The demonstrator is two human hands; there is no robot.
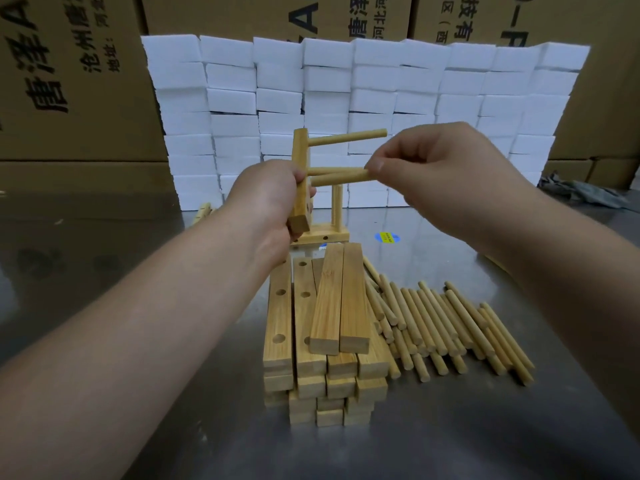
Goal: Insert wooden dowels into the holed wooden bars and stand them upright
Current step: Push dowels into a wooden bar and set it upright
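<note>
My left hand [268, 199] grips a holed wooden bar [300, 181] held upright above the table. One dowel [347, 137] sticks out sideways from its upper hole, another from lower down. My right hand [429, 168] pinches the end of a third dowel [339, 177], whose other end is at the bar near my left fingers. Behind, a finished bar [323, 234] lies flat with dowels standing upright [337, 206]. A stack of bars [329, 334] sits in front of me, with a pile of loose dowels [446, 327] to its right.
A wall of white foam blocks [363, 109] stands at the back of the metal table [104, 258], with cardboard boxes [69, 74] behind. A round blue-yellow sticker [387, 236] lies on the table. Grey cloth [585, 192] lies at the far right. More wooden pieces [204, 210] show at the left.
</note>
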